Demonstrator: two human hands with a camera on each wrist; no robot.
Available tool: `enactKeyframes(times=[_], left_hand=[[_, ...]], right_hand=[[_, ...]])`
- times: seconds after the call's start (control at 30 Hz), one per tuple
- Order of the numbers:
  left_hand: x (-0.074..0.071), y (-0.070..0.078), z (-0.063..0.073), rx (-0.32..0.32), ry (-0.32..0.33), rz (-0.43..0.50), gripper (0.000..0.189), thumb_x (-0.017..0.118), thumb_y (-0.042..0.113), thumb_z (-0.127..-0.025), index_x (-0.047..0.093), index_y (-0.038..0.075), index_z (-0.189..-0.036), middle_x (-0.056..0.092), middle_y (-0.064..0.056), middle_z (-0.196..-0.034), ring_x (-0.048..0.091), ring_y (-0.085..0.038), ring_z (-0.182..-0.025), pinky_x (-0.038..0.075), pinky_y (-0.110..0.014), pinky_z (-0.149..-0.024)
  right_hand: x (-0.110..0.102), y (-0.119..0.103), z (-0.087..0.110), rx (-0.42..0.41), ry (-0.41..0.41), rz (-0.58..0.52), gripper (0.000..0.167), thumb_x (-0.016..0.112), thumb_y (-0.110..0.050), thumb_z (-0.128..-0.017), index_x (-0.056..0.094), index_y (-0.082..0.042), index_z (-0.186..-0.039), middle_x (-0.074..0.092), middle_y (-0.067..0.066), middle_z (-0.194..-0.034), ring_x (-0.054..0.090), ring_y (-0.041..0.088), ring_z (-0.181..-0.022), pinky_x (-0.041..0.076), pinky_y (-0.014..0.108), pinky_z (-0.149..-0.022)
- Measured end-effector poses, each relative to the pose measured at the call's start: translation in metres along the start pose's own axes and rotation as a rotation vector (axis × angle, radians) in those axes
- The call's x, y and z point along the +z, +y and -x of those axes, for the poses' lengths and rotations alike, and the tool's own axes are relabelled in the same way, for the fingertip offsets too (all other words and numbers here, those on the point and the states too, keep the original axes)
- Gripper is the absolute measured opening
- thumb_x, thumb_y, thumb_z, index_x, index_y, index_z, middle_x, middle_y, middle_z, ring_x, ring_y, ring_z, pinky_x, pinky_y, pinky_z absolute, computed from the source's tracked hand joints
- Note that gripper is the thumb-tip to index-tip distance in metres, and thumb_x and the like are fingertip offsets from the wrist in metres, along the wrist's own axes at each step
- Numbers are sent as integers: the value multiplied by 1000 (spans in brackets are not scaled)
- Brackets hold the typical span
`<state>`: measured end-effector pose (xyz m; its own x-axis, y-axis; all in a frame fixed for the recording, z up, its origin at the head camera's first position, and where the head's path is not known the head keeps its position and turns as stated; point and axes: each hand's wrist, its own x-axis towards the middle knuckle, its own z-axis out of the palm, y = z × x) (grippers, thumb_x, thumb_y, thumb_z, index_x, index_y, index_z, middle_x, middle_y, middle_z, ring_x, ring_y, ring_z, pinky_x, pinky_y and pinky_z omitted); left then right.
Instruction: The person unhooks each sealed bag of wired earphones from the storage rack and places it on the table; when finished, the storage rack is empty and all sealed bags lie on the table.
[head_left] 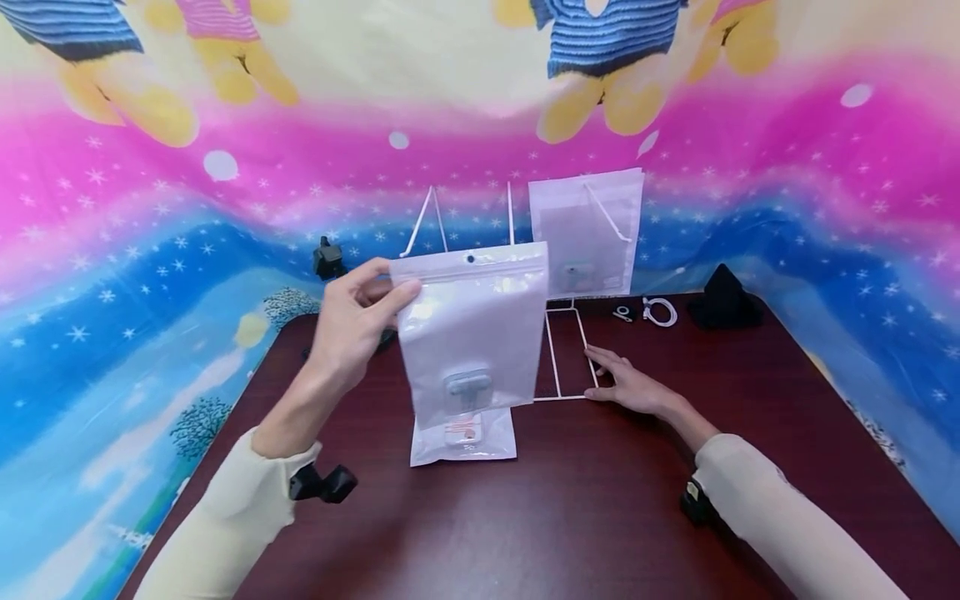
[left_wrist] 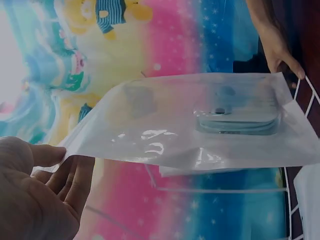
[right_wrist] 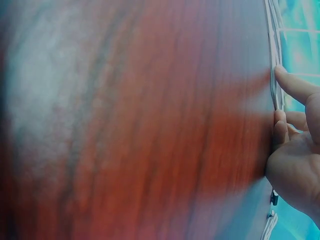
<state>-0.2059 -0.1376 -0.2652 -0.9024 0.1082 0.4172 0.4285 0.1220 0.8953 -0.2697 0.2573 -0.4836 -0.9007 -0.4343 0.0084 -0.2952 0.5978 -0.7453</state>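
In the head view my left hand (head_left: 352,312) pinches the upper left corner of a white zip bag (head_left: 476,333), thumb in front. The bag hangs upright before the white wire display rack (head_left: 553,354), hiding part of it. A small pale-blue rounded case (left_wrist: 237,122) shows through the clear front in the left wrist view. My right hand (head_left: 633,385) rests at the right side of the rack's base, thumb and fingertips touching the wire, fingers mostly straight. Another bag (head_left: 427,450), with a small white item inside, lies on the table below the held one, its upper part covered.
A similar white bag (head_left: 588,233) hangs on the rack's right arm. Behind the right hand lie a coiled white cable (head_left: 660,312), a small dark ring-like item (head_left: 622,313) and a black pointed object (head_left: 723,296). A printed cloth (head_left: 450,150) surrounds the dark wooden table (head_left: 600,517).
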Motion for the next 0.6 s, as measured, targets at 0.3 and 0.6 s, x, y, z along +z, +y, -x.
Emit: enactKeyframes(times=[0.3,0.6], left_hand=[[-57,3,28,-41,103,102,15,76,6,-94,77,6,-109,80,-2,-94,76,-13,-76,63,-28,-64],[-107,-14,54,-117,159,242,20,69,-6,-96,80,5,-109,80,-1,-95,74,-9,-74,60,-23,-61]], right_hand=[[1,-1,-3,27,-6,9,82,73,-21,-98,27,2,-162,28,24,-164,46,39,-129,33,60,-113],[0,-1,-2,41,-2,-10,82,73,-20,-98,27,1,-162,29,23,-163,44,39,-130,34,58,-111]])
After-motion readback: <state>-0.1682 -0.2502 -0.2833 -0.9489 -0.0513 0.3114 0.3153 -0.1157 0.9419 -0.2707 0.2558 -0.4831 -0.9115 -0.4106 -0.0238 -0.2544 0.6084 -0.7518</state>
